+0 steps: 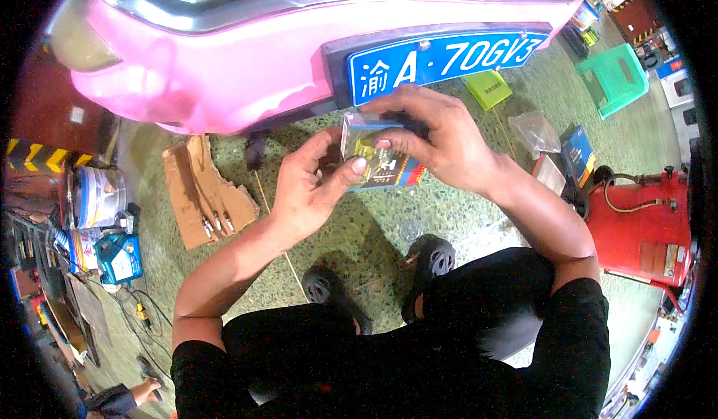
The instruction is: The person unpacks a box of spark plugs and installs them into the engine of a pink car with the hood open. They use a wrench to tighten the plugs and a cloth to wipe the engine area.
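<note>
Between my two hands is a small printed box (394, 174), coloured dark, blue, yellow and red, with a clear plastic part at its upper left. My left hand (307, 183) grips its left side, thumb pressed on the front. From the right, my right hand (452, 139) holds the upper edge, its thumb across the face and the fingers behind. What is inside the box cannot be made out. Down to the left, a torn piece of cardboard (183, 183) lies on the floor, bearing several slim metal parts (217, 223) that look like spark plugs.
A pink car's bumper (202, 79) with a blue licence plate (441, 60) spans the far side. At right are a yellow-green box (488, 88), a clear plastic bag (534, 131), a green stool (615, 79) and a red machine (642, 232). A teal case (120, 258) and cables lie left.
</note>
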Tool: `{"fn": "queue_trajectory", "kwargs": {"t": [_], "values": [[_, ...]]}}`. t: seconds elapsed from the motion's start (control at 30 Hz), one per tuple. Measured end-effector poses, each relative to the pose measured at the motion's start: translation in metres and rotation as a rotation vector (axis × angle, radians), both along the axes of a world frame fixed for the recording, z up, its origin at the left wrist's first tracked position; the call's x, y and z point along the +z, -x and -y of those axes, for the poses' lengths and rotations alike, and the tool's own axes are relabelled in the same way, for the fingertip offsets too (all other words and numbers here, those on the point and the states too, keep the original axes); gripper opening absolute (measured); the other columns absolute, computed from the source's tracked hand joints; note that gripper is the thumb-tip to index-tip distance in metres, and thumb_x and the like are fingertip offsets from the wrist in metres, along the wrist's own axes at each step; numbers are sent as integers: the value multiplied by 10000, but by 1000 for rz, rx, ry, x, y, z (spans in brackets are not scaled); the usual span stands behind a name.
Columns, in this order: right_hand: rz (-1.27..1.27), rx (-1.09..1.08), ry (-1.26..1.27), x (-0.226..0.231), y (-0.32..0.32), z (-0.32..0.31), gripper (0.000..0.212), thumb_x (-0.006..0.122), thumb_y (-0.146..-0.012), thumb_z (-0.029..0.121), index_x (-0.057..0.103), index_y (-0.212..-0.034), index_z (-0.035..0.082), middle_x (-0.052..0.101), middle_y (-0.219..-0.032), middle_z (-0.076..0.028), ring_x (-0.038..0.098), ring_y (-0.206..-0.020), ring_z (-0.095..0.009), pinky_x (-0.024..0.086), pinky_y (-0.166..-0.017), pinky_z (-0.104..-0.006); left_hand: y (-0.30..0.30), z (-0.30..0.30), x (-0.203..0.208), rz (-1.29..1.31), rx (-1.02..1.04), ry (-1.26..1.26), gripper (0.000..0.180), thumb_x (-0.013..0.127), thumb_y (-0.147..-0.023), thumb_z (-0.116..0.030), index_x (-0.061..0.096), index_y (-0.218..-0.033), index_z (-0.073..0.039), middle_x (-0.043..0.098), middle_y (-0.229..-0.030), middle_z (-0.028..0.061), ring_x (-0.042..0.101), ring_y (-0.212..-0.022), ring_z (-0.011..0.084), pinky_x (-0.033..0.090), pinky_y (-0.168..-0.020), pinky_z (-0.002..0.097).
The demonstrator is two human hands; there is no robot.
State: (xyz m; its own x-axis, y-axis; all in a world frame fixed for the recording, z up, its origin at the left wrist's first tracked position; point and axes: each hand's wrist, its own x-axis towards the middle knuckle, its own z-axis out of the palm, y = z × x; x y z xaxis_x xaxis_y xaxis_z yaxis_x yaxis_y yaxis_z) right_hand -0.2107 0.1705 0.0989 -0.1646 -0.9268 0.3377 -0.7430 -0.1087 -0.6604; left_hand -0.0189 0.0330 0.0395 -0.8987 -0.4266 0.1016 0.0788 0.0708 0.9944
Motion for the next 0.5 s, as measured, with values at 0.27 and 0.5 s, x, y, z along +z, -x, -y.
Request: {"fn": "queue_trajectory", "kwargs": {"t": [0.27,0.5], "values": [[-17,54,107,-2,-7,1,363,794,-843,211,701,-1162,62,701,-1055,-131,668,-983,-333,532,-880,-418,-1,2,1,-164,205,296,398,834,-845,-104,624,-1170,-12,648,-1060,76,662,-914,155,570,-782,313],[73,52,19,-1,-9,0,364,779,-862,158,690,-1193,34,707,-1093,-132,678,-1029,-292,537,-908,-390,-6,2,14,-90,180,252,393,837,-836,-84,624,-1161,-25,619,-995,52,624,-832,111,569,-706,297]]}}
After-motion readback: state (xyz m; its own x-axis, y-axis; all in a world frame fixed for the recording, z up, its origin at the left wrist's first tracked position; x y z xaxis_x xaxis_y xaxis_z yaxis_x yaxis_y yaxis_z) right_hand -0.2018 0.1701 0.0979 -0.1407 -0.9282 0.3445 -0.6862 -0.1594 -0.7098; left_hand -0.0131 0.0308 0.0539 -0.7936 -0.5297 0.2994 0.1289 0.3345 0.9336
